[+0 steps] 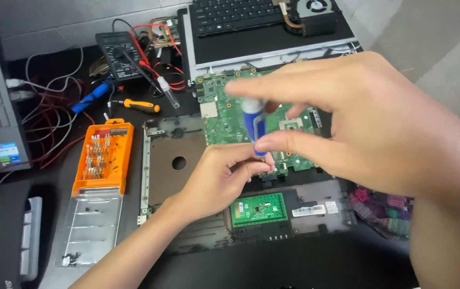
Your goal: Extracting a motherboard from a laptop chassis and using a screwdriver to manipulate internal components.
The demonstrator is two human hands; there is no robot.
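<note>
Gripping slim blue-white screwdriver (pixel 253 126), both hands over flat green motherboard (pixel 224 115).

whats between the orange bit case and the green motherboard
In the head view, between the orange bit case and the green motherboard lies the open grey laptop chassis, its metal bracket edge and a round hole showing.

Open laptop chassis (pixel 166 160) left of green motherboard (pixel 224 115) passable; orange bit case (pixel 104 155), tangled wires (pixel 53 115), multimeter (pixel 117 53) crowd desk (pixel 53 69) on left.
</note>
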